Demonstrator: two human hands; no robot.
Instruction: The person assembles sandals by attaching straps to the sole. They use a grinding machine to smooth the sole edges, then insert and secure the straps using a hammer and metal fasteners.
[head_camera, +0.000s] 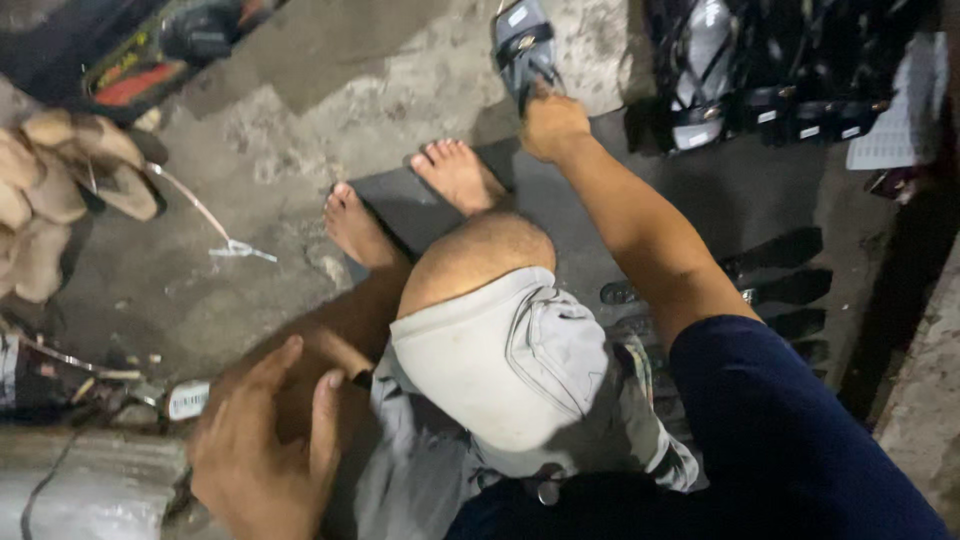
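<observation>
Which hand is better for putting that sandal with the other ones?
Probably the right hand: it already grips the sandal, close to the sandal pile. The left hand rests far back by the knee.

We see 4 kinds of labelled things. At the top right of the frame, small white rectangular tags sit in a row on black sandals. At the right edge lies a white printed paper sheet. At the lower left lies a small white rounded label. At the upper left is a dark package with a red and yellow panel.
</observation>
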